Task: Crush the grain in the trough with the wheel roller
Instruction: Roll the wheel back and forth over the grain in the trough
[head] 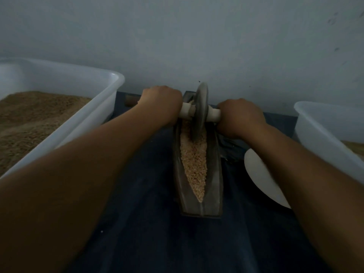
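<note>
Grain [194,160] lies pale and coarse along the groove of the trough [214,174], a long dark boat-shaped vessel that runs straight away from me on the dark blue cloth [149,203] covering the bench. The heap tapers to a point at the near end and widens toward the far end. The wheel roller [200,113] stands upright on edge in the groove near that far end, its lower rim sunk into the grain. A light axle [213,114] runs through its hub and sticks out on both sides.

My left hand [160,104] is curled over the axle's left handle, knuckles up, with a brown wooden tip [131,101] showing beyond it. My right hand [239,117] is wrapped round the right handle just beside the trough wall. Both forearms reach forward from the lower corners.

A white round dish [260,178] lies on the cloth right of the trough, partly under my right forearm. A white plastic tub [94,113] of brown meal [29,123] sits to the left, and another white tub [323,131] stands at the right edge. A pale wall [177,40] rises behind.
</note>
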The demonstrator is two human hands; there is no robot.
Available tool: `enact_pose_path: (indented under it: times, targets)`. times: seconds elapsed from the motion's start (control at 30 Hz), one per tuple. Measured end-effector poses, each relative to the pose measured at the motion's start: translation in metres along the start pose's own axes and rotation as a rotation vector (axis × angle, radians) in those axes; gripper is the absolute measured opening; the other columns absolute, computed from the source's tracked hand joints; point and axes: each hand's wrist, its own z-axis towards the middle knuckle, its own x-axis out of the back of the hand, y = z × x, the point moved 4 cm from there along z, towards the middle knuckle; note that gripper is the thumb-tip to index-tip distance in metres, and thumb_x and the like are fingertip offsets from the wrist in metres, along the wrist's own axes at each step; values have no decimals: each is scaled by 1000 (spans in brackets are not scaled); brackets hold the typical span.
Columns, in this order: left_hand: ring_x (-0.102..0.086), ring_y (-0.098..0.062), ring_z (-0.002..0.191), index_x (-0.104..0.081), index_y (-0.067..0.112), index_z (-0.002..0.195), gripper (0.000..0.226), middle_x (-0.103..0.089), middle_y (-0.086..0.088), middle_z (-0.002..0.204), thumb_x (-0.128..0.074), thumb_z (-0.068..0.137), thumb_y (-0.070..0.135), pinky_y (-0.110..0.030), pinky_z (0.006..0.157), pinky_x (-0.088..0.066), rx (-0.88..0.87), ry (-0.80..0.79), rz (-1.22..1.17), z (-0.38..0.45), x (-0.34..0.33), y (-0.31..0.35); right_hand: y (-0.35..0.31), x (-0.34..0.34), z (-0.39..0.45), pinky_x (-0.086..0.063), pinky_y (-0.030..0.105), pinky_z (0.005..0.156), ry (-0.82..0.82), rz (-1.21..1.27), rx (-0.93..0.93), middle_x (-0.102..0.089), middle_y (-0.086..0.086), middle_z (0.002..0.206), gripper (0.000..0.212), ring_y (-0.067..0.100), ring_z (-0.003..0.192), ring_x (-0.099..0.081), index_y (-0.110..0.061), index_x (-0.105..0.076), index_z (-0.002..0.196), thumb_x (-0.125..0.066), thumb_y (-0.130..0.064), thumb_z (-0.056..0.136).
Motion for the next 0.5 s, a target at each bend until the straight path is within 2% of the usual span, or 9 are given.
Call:
enact_pose_path:
  times: [0.1, 0.2, 0.33, 0.5]
  targets:
    - [-59, -31, 99, -53, 15, 114, 38, -60, -11, 109, -71, 81, 23, -41, 75, -42, -3, 15, -22, -8, -3, -2, -4, 4, -11, -28, 25, 49, 47, -23, 8, -67, 4, 93, 22, 21, 67, -50, -22, -67, 97, -68, -36, 81]
    - [-59, -30, 98, -51, 17, 111, 40, -60, -8, 107, -73, 79, 25, -39, 74, -38, 3, 56, -38, -22, -3, 0, -6, 7, -30, -28, 26, 53, 106, -6, 20, -68, 2, 91, 20, 25, 77, -62, -26, -67, 95, -67, -37, 78]
    - [-59, -29, 96, -43, 20, 104, 41, -59, -7, 108, -74, 78, 26, -39, 74, -35, -5, 81, -48, -47, 1, 5, -9, 12, -62, -23, 27, 51, 175, 23, 29, -66, -3, 87, 19, 22, 76, -59, -29, -64, 92, -67, -40, 77]
    - [-58, -29, 98, -39, 17, 110, 48, -55, -9, 109, -74, 78, 26, -41, 77, -37, 4, 142, -17, -89, 9, 16, -15, 22, -103, -27, 29, 56, 223, 98, 72, -66, -3, 84, 19, 24, 76, -61, -28, -59, 91, -69, -38, 79]
